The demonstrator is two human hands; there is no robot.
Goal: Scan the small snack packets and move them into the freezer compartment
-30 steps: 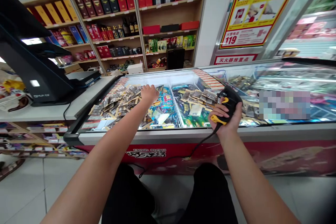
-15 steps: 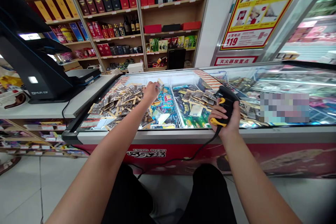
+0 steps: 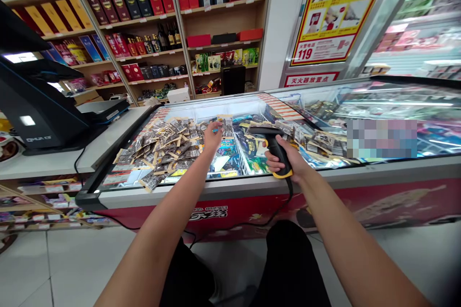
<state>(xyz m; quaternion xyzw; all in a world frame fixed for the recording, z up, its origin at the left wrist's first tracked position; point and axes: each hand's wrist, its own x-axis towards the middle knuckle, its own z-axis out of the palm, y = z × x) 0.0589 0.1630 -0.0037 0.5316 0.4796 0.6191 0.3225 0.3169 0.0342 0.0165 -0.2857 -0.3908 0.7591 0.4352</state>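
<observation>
My left hand [image 3: 213,135] is pinched on a small snack packet [image 3: 227,126] with a tan edge, held up over the freezer's glass top. Just left of it spreads a pile of similar brown packets [image 3: 165,146]. My right hand [image 3: 290,157] is wrapped round the grip of a black and yellow barcode scanner [image 3: 265,132], whose head points left toward the held packet. The scanner's cable hangs down along the freezer front. Beyond the scanner, to the right, more packets [image 3: 322,141] lie in a second heap on the glass.
Under the glass of the chest freezer [image 3: 230,187], wire baskets hold bagged goods. A dark checkout terminal [image 3: 39,120] stands on the counter [image 3: 118,129] at left. Shelves [image 3: 144,67] of boxes and bottles rise behind. My knees are close to the freezer's red front.
My right hand has moved left and turned the scanner so its head points left. My left hand has shifted slightly right with the packet. The view has swung a little to the right.
</observation>
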